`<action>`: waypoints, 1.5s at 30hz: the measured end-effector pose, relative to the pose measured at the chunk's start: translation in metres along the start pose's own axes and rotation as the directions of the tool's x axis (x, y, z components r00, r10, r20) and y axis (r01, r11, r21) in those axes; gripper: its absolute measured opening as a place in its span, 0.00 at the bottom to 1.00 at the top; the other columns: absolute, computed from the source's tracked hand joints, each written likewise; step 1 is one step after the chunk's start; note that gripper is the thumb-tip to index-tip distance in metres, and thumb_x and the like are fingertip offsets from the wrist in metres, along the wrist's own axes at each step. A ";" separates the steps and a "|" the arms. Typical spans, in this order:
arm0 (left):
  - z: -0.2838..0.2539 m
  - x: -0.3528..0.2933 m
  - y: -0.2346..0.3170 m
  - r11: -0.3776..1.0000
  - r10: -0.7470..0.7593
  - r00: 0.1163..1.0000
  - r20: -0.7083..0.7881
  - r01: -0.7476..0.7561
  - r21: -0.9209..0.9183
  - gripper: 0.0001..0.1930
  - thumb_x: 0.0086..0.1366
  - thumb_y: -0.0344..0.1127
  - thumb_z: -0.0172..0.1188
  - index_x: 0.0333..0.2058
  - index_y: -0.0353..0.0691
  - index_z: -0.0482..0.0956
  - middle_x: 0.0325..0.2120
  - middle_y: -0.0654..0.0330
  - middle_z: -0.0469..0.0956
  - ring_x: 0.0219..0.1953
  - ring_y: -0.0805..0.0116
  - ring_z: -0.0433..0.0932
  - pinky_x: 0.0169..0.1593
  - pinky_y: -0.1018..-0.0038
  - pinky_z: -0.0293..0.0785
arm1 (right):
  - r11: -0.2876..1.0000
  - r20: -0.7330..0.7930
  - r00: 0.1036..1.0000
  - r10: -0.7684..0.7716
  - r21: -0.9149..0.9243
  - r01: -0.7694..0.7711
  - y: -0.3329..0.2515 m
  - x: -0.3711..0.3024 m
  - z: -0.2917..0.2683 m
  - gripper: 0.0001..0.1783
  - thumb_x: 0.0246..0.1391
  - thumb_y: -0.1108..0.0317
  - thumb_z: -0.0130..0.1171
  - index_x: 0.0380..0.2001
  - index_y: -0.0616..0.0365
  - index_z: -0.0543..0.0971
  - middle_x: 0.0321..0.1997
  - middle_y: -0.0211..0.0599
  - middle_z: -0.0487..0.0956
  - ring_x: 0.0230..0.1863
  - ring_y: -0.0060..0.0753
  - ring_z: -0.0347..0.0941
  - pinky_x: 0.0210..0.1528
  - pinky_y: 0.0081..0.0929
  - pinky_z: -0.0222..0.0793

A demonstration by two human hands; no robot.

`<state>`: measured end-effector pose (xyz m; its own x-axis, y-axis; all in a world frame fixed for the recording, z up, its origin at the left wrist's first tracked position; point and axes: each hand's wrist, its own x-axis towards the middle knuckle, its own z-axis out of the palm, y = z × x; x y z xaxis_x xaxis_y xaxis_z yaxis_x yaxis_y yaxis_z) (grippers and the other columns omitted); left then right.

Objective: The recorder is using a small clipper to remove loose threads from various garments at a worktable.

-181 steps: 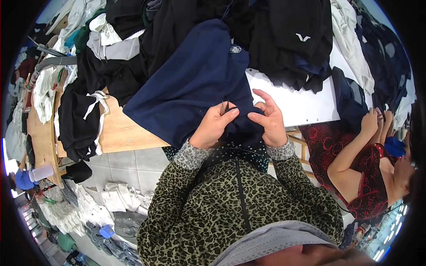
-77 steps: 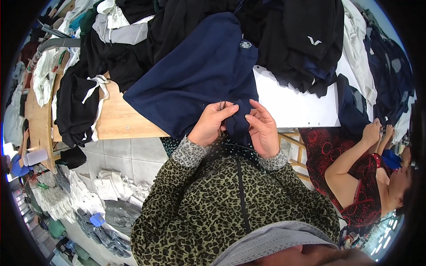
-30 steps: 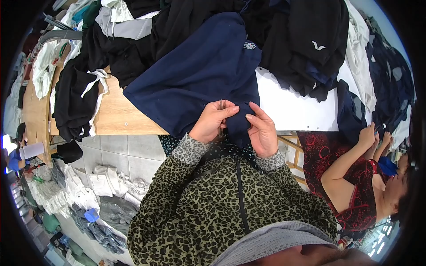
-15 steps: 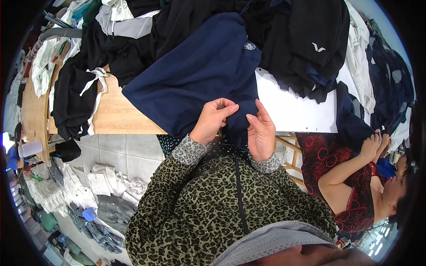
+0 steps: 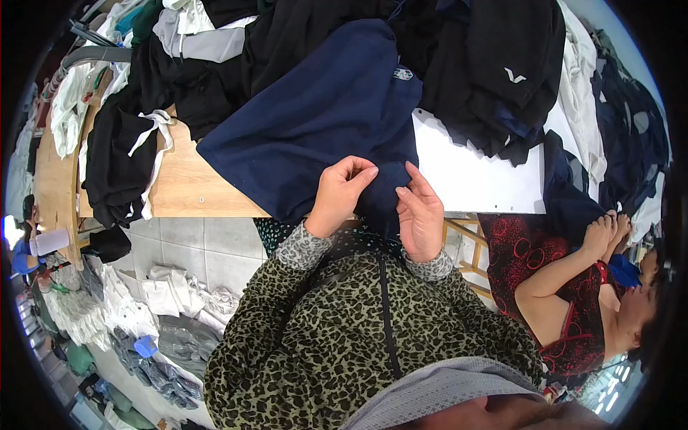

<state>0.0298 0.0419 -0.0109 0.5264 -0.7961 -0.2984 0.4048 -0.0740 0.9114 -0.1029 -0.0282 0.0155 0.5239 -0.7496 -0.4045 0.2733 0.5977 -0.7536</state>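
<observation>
A navy garment [image 5: 315,115] with a small pale emblem near its right edge spreads over the table and hangs off its front edge. Close to its lower end, my left hand [image 5: 338,195] is closed, thumb and forefinger pinched together over the cloth. What sits in that pinch is too small to tell; a thin sliver shows below the palm. My right hand [image 5: 420,218] grips the garment's right edge between thumb and fingers, palm turned inward. A stretch of navy cloth lies between the two hands.
Black garments [image 5: 494,64] are heaped along the back of the table [image 5: 190,186], and a white board [image 5: 473,179] lies to the right. At the right, a co-worker's hands [image 5: 602,233] hold navy cloth. White cloth bundles [image 5: 175,294] lie on the floor at left.
My left hand has shifted slightly left and rolled, and the slim metallic thing between its fingers no longer shows. My right hand stays almost in place on the navy garment.
</observation>
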 end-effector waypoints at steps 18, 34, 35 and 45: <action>0.006 0.000 0.020 0.406 0.510 0.745 0.430 -0.649 0.643 0.04 0.55 0.22 0.58 0.28 0.34 0.71 0.26 0.57 0.71 0.26 0.64 0.73 0.27 0.74 0.69 | 0.987 0.095 0.995 -0.021 -0.158 0.036 0.002 -0.001 -0.007 0.26 0.50 0.84 0.54 0.55 0.67 0.68 0.33 0.25 0.73 0.33 0.13 0.68 0.40 0.11 0.66; -0.011 -0.001 0.012 0.992 0.100 0.959 0.266 -0.116 0.042 0.05 0.62 0.27 0.54 0.28 0.32 0.71 0.26 0.65 0.67 0.28 0.80 0.64 0.33 0.83 0.61 | 0.999 -0.052 0.998 0.031 0.018 -0.030 -0.006 0.007 -0.003 0.23 0.50 0.83 0.55 0.52 0.67 0.71 0.31 0.24 0.71 0.29 0.12 0.63 0.32 0.08 0.60; -0.011 0.000 0.012 0.981 0.130 0.960 0.248 -0.161 0.109 0.05 0.61 0.28 0.56 0.29 0.32 0.73 0.27 0.66 0.69 0.27 0.81 0.64 0.32 0.83 0.62 | 1.000 -0.017 1.000 0.011 0.005 -0.011 -0.004 0.007 -0.006 0.23 0.50 0.83 0.55 0.52 0.67 0.70 0.32 0.25 0.71 0.29 0.12 0.63 0.32 0.08 0.60; -0.002 -0.004 0.006 0.995 -0.035 0.978 0.205 0.016 0.095 0.16 0.58 0.28 0.61 0.45 0.36 0.71 0.29 0.70 0.70 0.28 0.85 0.66 0.31 0.87 0.64 | 0.999 0.001 0.999 -0.036 -0.008 0.036 -0.001 0.002 0.002 0.23 0.51 0.82 0.53 0.53 0.66 0.69 0.38 0.30 0.74 0.35 0.15 0.68 0.37 0.11 0.65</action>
<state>0.0319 0.0456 -0.0049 0.3470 -0.8994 -0.2658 0.3402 -0.1433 0.9294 -0.1006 -0.0296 0.0162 0.5150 -0.7700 -0.3767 0.2850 0.5682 -0.7719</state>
